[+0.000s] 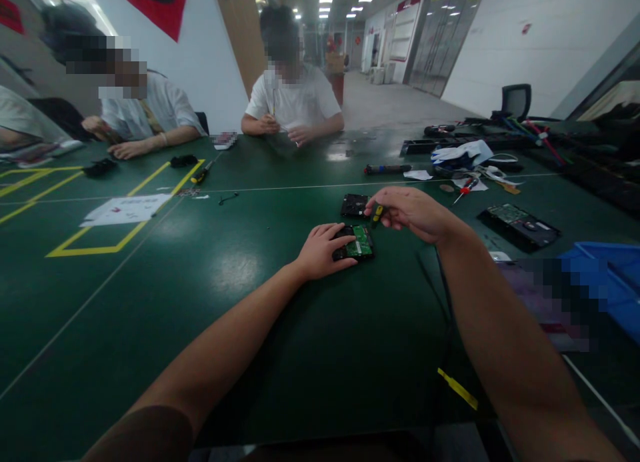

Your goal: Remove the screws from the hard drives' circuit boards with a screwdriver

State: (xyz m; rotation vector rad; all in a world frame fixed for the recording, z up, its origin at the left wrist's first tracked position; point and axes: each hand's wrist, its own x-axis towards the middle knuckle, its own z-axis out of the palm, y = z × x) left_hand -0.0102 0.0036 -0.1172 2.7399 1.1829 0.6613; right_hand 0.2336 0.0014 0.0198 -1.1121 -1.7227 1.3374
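A hard drive with a green circuit board [361, 243] lies on the green table [240, 315], board side up. My left hand [325, 252] rests on its left part with the fingers spread. Just above the drive's upper right corner, my right hand [407, 212] holds a small yellow and black screwdriver [377, 214] in a pinch; its tip cannot be made out. Behind the first drive sits a second black drive [354, 205], close to the right fingertips.
On the right are another drive [523, 225], a red screwdriver [466, 187], a blue bin [610, 275] and cables. A paper sheet [125, 209] and a yellow screwdriver [203, 173] lie left. Two people [295, 102] [150, 112] sit across the table.
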